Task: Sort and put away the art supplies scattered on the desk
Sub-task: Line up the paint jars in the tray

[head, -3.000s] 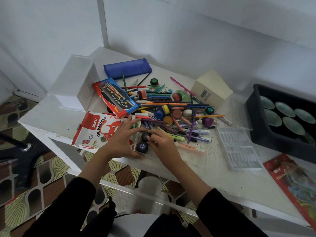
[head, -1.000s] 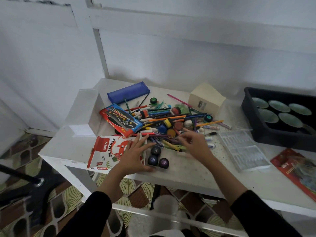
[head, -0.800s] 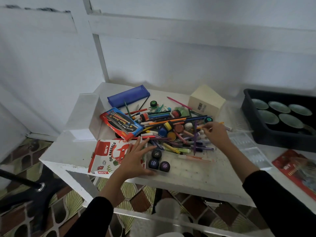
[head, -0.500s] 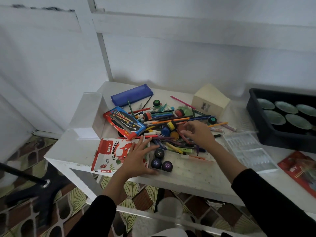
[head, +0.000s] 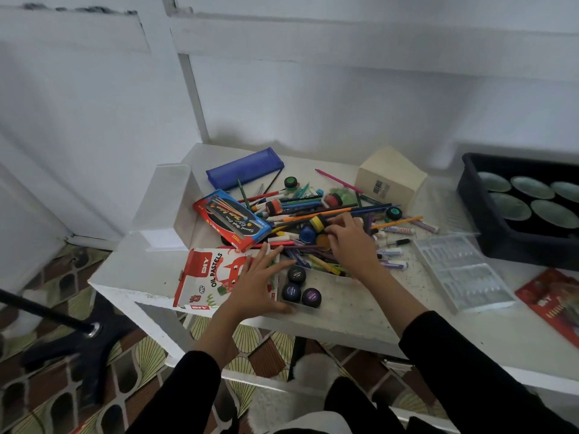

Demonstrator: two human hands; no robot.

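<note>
A heap of pencils, pens and small paint pots (head: 329, 214) covers the middle of the white desk (head: 360, 314). My right hand (head: 351, 245) reaches into the heap beside a yellow-lidded pot (head: 318, 222), its fingers curled round a paint pot that it mostly hides. My left hand (head: 257, 280) lies flat with spread fingers on the DIY oil pastels box (head: 203, 277), its fingertips against a clear tray (head: 336, 278). Three dark pots (head: 296, 274) stand in that tray.
A red-and-blue pencil box (head: 232, 219) and a blue pencil case (head: 244, 167) lie at the back left, beside a white box (head: 166, 195). A cream carton (head: 391, 180), a clear insert tray (head: 460, 270), a black bin (head: 473, 211) and a red packet (head: 554, 299) are to the right.
My right hand swung out to the right side of the heap, then came back to its middle by the yellow-lidded pot. A third dark pot now stands in the clear tray. My left hand stayed put.
</note>
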